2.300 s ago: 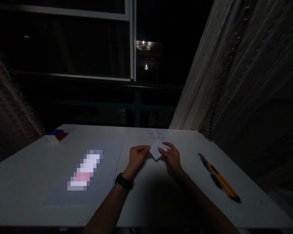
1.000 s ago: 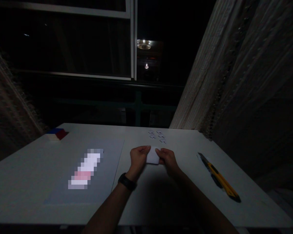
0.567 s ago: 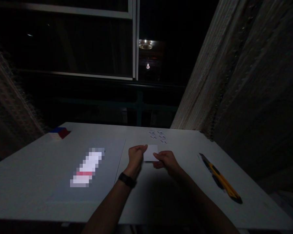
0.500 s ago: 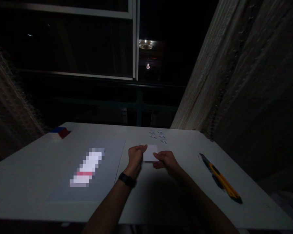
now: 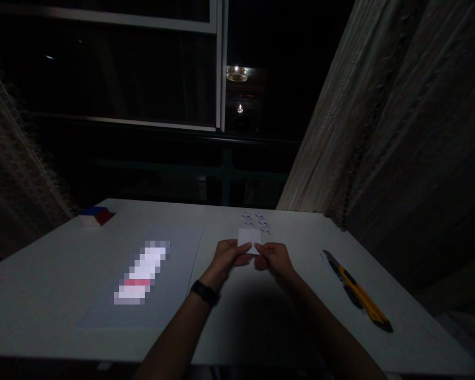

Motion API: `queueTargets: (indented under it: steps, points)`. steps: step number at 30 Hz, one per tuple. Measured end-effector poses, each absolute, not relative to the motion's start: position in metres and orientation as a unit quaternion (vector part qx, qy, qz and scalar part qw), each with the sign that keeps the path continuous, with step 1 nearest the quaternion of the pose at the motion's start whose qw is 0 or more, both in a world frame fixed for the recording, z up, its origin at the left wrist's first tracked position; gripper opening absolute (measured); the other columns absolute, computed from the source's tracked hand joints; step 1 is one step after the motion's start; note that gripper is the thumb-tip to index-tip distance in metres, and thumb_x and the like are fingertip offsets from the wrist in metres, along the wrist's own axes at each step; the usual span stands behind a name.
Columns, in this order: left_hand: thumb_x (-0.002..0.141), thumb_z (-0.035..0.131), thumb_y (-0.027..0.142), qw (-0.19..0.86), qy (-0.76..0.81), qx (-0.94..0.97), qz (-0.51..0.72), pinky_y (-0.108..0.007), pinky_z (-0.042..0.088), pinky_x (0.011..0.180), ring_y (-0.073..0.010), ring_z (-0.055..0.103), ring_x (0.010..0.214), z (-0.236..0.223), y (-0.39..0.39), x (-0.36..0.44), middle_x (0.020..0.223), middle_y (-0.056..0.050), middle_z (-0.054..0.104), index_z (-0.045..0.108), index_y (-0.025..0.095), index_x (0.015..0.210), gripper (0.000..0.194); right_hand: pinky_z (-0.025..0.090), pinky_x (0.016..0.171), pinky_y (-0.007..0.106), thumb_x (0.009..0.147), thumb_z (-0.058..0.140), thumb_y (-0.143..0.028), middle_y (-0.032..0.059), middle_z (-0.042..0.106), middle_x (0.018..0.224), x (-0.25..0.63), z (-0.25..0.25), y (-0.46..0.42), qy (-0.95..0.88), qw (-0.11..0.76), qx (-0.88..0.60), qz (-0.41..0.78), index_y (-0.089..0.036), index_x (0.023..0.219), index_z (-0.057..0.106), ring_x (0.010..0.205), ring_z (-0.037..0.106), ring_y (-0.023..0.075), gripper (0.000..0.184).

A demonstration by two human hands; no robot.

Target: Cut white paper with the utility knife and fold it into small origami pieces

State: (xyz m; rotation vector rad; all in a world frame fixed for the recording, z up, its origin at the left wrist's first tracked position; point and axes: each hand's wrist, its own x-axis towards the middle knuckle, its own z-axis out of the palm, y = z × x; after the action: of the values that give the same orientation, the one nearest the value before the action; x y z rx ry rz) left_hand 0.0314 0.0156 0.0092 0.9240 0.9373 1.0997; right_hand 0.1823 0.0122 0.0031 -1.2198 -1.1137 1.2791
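Observation:
A small white square of paper point(image 5: 248, 237) is held up above the white table, near its middle. My left hand point(image 5: 228, 254) pinches its lower left part, thumb on top and fingers underneath. On the lower right edge, my right hand point(image 5: 275, 258) pinches the same paper, the two thumbs close together. Just beyond the paper, several small pieces with dark marks point(image 5: 263, 223) lie in rows on the table; the paper's upper edge comes close to them in view. A dark band sits on my left wrist.
A yellow and black utility knife point(image 5: 358, 293) lies at the right. On the left is a large pale sheet point(image 5: 174, 285) with a blurred-out phone-like patch point(image 5: 144, 272). A blue, red and white block point(image 5: 97, 215) stands at the far left of the table point(image 5: 35, 295). Curtains flank a dark window.
The paper has shifted slightly right and away from me. My left hand has moved right, from the paper's left edge to its lower part, its thumb now near the right thumb.

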Motion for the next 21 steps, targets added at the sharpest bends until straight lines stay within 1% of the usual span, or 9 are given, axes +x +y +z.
queueTargets:
  steps: [3, 6, 8, 10, 13, 16, 19, 21]
  points:
    - [0.053, 0.081, 0.029, 0.644, 0.421, 0.404, 0.495, -0.024, 0.052, 0.059, -0.0154, 0.065, 0.062, 0.006, 0.016, 0.033, 0.08, -0.013, 0.068, 0.068, 0.006, 0.08, 0.038, 0.046, 0.036, 0.023, 0.054, 0.074, -0.053, 0.006, 0.062, 0.044, 0.186, 0.002, 0.014, -0.467, 0.487, -0.5, 0.543, -0.013, 0.053, 0.056, 0.036, 0.057, 0.0155, 0.044]
    - [0.053, 0.081, 0.029, 0.641, 0.421, 0.404, 0.5, -0.025, 0.052, 0.058, -0.0168, 0.065, 0.062, 0.004, 0.017, 0.033, 0.079, -0.014, 0.068, 0.068, 0.006, 0.08, 0.038, 0.049, 0.039, 0.024, 0.059, 0.072, -0.052, 0.0083, 0.065, 0.05, 0.188, 0.003, 0.015, -0.472, 0.464, -0.49, 0.567, -0.012, 0.057, 0.059, 0.04, 0.06, 0.0163, 0.042]
    - [0.052, 0.081, 0.029, 0.65, 0.412, 0.406, 0.492, -0.026, 0.053, 0.058, -0.0177, 0.066, 0.062, 0.004, 0.017, 0.031, 0.077, -0.014, 0.069, 0.068, 0.006, 0.079, 0.038, 0.05, 0.041, 0.025, 0.059, 0.072, -0.052, 0.0096, 0.066, 0.053, 0.189, 0.003, 0.016, -0.477, 0.452, -0.482, 0.58, -0.011, 0.059, 0.061, 0.042, 0.061, 0.0167, 0.042]
    - [0.053, 0.081, 0.029, 0.659, 0.408, 0.406, 0.484, -0.025, 0.053, 0.058, -0.018, 0.066, 0.062, 0.005, 0.017, 0.03, 0.075, -0.014, 0.069, 0.068, 0.006, 0.078, 0.036, 0.049, 0.04, 0.024, 0.058, 0.074, -0.051, 0.0093, 0.065, 0.052, 0.19, 0.003, 0.016, -0.479, 0.45, -0.48, 0.581, -0.011, 0.057, 0.06, 0.041, 0.06, 0.016, 0.042]
    - [0.061, 0.076, 0.033, 0.653, 0.413, 0.395, 0.498, -0.026, 0.053, 0.059, -0.0185, 0.066, 0.062, 0.005, 0.017, 0.031, 0.074, -0.015, 0.069, 0.067, 0.006, 0.08, 0.034, 0.047, 0.038, 0.022, 0.056, 0.075, -0.05, 0.0071, 0.063, 0.048, 0.191, 0.0, 0.018, -0.466, 0.474, -0.483, 0.57, -0.011, 0.055, 0.059, 0.038, 0.057, 0.0141, 0.042]
    - [0.068, 0.071, 0.035, 0.62, 0.393, 0.392, 0.555, -0.028, 0.054, 0.065, -0.0189, 0.067, 0.069, 0.004, 0.019, 0.034, 0.081, -0.015, 0.07, 0.066, 0.006, 0.092, 0.037, 0.047, 0.037, 0.023, 0.056, 0.075, -0.049, 0.0059, 0.063, 0.048, 0.188, -0.004, 0.018, -0.423, 0.526, -0.488, 0.553, -0.012, 0.057, 0.059, 0.038, 0.056, 0.0135, 0.041]
    - [0.069, 0.069, 0.034, 0.56, 0.39, 0.415, 0.602, -0.028, 0.053, 0.068, -0.0178, 0.066, 0.071, 0.004, 0.02, 0.039, 0.084, -0.012, 0.07, 0.067, 0.007, 0.098, 0.039, 0.05, 0.042, 0.025, 0.058, 0.074, -0.05, 0.0069, 0.064, 0.052, 0.18, -0.008, 0.015, -0.394, 0.569, -0.478, 0.541, -0.012, 0.061, 0.06, 0.043, 0.059, 0.0147, 0.041]
    - [0.07, 0.069, 0.031, 0.524, 0.403, 0.439, 0.608, -0.028, 0.053, 0.068, -0.0178, 0.066, 0.071, 0.005, 0.02, 0.04, 0.084, -0.01, 0.071, 0.067, 0.008, 0.1, 0.038, 0.051, 0.045, 0.026, 0.06, 0.072, -0.051, 0.0075, 0.066, 0.055, 0.173, -0.009, 0.011, -0.388, 0.579, -0.468, 0.543, -0.012, 0.065, 0.06, 0.046, 0.061, 0.0155, 0.041]
